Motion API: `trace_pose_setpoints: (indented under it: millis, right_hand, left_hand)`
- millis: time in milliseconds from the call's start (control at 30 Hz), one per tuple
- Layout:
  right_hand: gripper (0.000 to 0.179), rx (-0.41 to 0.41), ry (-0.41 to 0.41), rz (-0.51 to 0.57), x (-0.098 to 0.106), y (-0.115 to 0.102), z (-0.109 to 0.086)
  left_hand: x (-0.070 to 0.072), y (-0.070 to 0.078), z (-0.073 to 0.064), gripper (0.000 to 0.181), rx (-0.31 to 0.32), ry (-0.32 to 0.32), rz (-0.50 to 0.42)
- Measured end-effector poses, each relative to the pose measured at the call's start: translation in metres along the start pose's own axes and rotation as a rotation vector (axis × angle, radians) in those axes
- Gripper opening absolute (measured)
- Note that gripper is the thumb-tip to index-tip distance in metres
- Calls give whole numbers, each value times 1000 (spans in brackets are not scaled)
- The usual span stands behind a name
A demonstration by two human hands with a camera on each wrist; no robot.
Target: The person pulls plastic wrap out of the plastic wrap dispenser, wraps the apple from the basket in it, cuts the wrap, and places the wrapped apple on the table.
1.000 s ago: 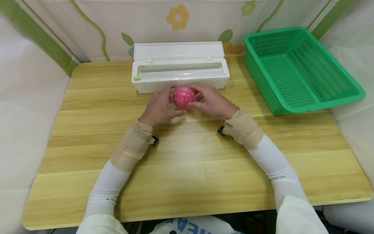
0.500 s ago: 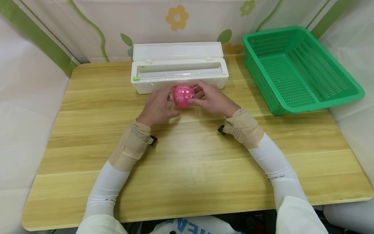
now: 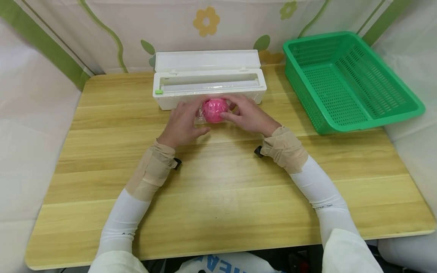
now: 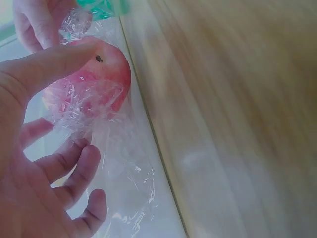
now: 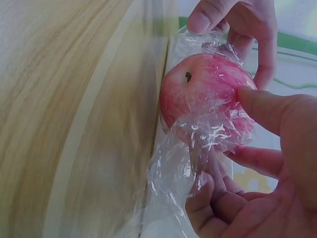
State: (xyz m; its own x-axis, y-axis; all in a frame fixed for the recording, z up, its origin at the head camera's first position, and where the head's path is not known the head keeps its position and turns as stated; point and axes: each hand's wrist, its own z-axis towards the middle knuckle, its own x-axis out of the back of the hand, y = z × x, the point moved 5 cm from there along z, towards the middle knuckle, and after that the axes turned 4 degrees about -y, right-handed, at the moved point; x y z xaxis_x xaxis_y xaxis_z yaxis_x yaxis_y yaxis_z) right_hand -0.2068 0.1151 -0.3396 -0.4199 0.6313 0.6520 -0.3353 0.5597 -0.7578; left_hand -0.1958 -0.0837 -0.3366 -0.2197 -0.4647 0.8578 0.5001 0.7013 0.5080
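Observation:
A pinkish-red apple (image 3: pixel 214 110), partly covered in crinkled cling film (image 5: pixel 203 131), is between the two hands at the front of a white cling film dispenser (image 3: pixel 167 101). My right hand (image 3: pixel 250 115) holds the apple from its right side, thumb pressed on the skin and the other fingers bent below it. On the other side my left hand (image 3: pixel 182 123) spreads around the apple with its thumb held apart and fingers loosely bent by the film. The stem end (image 4: pixel 99 58) shows bare in the left wrist view. Loose film trails beside the fingers in both wrist views.
The dispenser's lid (image 3: pixel 208 60) is raised at the back, with a film roll (image 3: pixel 211 86) inside and a green slider (image 3: pixel 159 91) at its left. A green plastic basket (image 3: pixel 355 125) stands at the back right of the wooden table (image 3: pixel 218 197). Patterned curtain hangs behind.
My left thumb has drawn back from the apple and stands apart. The apple has turned slightly and moved a little toward the dispenser. My right hand stays on it.

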Motion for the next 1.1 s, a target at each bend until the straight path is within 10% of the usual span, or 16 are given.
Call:
trace_pose_setpoints:
  millis: [733,1100]
  right_hand:
    - [63,-28,18,-50,2,4,-3]
    - [30,19,107,-114,7,0,-4]
  left_hand:
    - [10,-5,-5,88,-69,-156,-41]
    - [16,-13,-5,79,-194,-142,-134]
